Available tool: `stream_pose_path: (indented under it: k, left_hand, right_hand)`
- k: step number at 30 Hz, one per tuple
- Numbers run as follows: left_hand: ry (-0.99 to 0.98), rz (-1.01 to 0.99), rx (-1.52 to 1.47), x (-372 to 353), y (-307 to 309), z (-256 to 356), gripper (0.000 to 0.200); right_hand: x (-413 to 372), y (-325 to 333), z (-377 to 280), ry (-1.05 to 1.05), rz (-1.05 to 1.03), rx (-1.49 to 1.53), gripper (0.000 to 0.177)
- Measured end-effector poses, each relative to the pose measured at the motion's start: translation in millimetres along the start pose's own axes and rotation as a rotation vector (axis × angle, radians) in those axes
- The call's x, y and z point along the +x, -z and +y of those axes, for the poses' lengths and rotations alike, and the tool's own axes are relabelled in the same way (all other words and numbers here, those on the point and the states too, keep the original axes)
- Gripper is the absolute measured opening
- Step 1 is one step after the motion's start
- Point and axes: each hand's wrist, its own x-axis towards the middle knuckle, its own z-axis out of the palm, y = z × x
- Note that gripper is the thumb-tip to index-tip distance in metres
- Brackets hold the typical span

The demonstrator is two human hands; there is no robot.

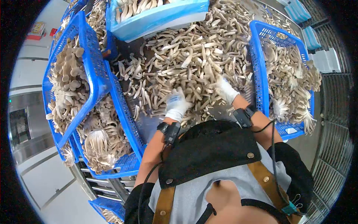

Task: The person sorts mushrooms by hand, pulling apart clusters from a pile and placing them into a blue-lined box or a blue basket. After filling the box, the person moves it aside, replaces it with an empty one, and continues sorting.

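Note:
A broad heap of loose, brown-grey, pale-stemmed mushrooms [190, 56] covers the metal tabletop [145, 125] in front of me. My left hand [177, 104], in a white glove, is at the near edge of the heap, its fingers bent round some mushrooms. To its right, my right hand [225, 90], also gloved in white, reaches in from the side with its fingertips closed on mushrooms. The mushrooms partly hide the fingers of both hands. Black devices are strapped to both wrists.
Blue plastic baskets [99, 80] with clustered mushrooms stand stacked at the left; another blue basket [257, 71] stands at the right. A blue-lined box [160, 22] with mushrooms sits at the back. Wire shelving [335, 112] lines the right side. A smaller blue basket [106, 205] is low at the left.

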Motion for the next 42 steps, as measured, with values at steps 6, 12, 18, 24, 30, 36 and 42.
stream_pose_path:
  k: [6,12,18,24,30,36,42]
  left_hand:
    - [0.023,0.052,-0.678,12,-35,-23,0.091]
    - [-0.181,-0.153,-1.704,1,-2,8,0.083]
    - [-0.031,-0.106,-2.018,-17,17,20,0.024]
    - [-0.097,-0.138,-2.038,-30,23,28,0.035]
    - [-0.126,-0.131,-2.042,-40,45,32,0.035]
    - [-0.24,-0.06,-1.863,-43,54,37,0.055]
    - [-0.286,0.068,-1.767,-45,63,52,0.074]
  right_hand:
    - [-27,37,-17,0.116,0.142,0.184,0.064]
    - [-71,-35,-87,-0.152,-0.243,0.502,0.061]
    - [-69,-35,-131,-0.19,-0.3,0.337,0.058]
    - [-66,-49,-118,0.054,-0.142,0.356,0.046]
    - [-74,-26,-137,0.098,-0.225,0.214,0.047]
    - [-96,-42,-172,0.052,-0.148,0.396,0.054]
    - [-88,-59,-157,0.101,-0.125,0.656,0.066]
